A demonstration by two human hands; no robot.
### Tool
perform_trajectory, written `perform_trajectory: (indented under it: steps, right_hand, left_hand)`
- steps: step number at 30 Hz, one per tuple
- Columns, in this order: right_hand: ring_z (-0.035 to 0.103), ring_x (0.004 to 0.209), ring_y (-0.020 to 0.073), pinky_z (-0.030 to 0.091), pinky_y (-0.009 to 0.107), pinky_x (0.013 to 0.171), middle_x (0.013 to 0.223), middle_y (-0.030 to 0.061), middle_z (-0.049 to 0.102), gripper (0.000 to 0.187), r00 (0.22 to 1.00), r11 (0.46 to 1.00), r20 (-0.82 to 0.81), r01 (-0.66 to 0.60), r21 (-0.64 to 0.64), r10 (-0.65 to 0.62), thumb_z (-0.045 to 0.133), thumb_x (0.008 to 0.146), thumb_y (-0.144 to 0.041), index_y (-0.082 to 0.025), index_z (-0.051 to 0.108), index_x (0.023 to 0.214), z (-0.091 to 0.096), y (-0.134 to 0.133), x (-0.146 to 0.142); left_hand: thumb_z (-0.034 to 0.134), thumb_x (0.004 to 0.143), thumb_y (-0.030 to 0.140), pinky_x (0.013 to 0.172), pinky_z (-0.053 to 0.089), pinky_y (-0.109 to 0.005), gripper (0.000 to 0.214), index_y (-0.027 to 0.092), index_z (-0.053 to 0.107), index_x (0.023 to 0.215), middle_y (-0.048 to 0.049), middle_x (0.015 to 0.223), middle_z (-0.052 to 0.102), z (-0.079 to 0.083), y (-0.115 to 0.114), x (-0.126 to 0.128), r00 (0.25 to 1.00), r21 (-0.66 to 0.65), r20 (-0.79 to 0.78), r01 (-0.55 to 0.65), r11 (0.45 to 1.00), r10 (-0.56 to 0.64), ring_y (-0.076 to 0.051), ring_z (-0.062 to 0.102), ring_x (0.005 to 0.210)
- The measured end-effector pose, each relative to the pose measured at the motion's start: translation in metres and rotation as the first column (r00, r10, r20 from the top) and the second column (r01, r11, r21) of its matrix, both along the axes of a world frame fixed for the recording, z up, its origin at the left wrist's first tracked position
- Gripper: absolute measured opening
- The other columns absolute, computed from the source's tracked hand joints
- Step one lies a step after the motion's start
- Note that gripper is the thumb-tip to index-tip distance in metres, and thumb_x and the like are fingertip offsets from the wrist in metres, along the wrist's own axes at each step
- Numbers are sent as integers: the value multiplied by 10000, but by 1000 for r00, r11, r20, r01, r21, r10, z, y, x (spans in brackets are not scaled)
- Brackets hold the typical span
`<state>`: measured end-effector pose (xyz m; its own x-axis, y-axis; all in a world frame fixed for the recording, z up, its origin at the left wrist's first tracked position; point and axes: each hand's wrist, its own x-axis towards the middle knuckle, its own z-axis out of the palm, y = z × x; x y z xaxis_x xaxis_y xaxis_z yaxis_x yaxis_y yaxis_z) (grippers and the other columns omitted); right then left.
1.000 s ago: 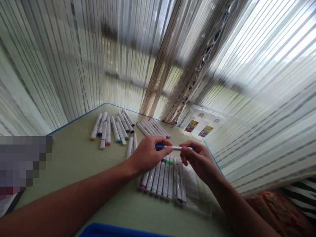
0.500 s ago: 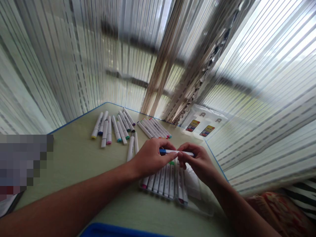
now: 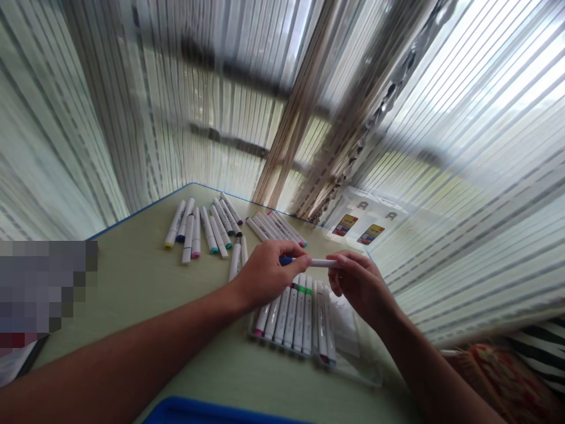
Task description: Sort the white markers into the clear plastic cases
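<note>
Between my two hands a white marker (image 3: pixel 320 263) with a blue end lies nearly level. My left hand (image 3: pixel 270 272) is closed round its blue end. The fingers of my right hand (image 3: pixel 355 280) pinch its other end. Just below them, a clear plastic case (image 3: pixel 304 354) lies open on the table, with a row of white markers (image 3: pixel 291 321) in its left part. Two more markers (image 3: pixel 325 330) rest side by side at its hinge. My left hand hides the top of some markers in the row.
Loose markers (image 3: pixel 207 229) with coloured ends are spread at the table's back left. A neat row of markers (image 3: pixel 278 227) lies behind my hands. Clear cases with labels (image 3: pixel 358 227) stand at the back right edge. A blue object (image 3: pixel 212 412) sits at the front edge.
My right hand has slid outward along the marker, baring more of its white barrel. Both hands have risen slightly, and more of the green-banded markers below shows.
</note>
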<state>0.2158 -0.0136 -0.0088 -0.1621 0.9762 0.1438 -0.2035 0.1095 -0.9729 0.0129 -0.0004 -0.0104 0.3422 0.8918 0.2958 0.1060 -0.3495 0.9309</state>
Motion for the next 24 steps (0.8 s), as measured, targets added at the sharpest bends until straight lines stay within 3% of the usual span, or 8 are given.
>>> perform_trajectory:
  steps: [5, 10, 16, 24]
  right_hand:
    - [542, 422, 100, 424, 202, 381, 611, 42, 663, 166, 999, 1000, -51, 0, -18, -1, 639, 824, -251, -137, 757, 846, 1, 0, 0]
    - [562, 417, 107, 431, 197, 369, 626, 54, 689, 185, 996, 999, -90, 18, -42, -22, 655, 792, -261, -133, 761, 874, 3, 1, 1]
    - [547, 398, 89, 421, 178, 357, 630, 48, 694, 177, 986, 995, -132, 98, -35, -102, 663, 795, -267, -127, 754, 855, 3, 3, 2]
    - [546, 398, 84, 403, 162, 351, 616, 41, 680, 163, 956, 975, -194, 207, -80, -219, 675, 774, -249, -107, 738, 824, 1, 8, 6]
  left_hand:
    - [564, 860, 374, 502, 411, -210, 294, 136, 670, 724, 15, 539, 542, 0, 3, -1, 998, -80, 59, 18, 997, -13, -99, 480, 491]
    - [573, 856, 371, 461, 381, -204, 265, 125, 658, 803, -9, 665, 609, -3, 7, -1, 988, -119, 156, 38, 992, -19, -89, 480, 501]
    - [611, 833, 341, 418, 347, -196, 229, 115, 637, 806, 55, 502, 458, 1, 8, -1, 960, -205, 281, 43, 978, 17, -74, 418, 422]
    - [555, 851, 243, 441, 414, -224, 240, 70, 666, 975, -75, 770, 661, 5, 7, -2, 887, -301, 461, 164, 939, -7, -80, 503, 464]
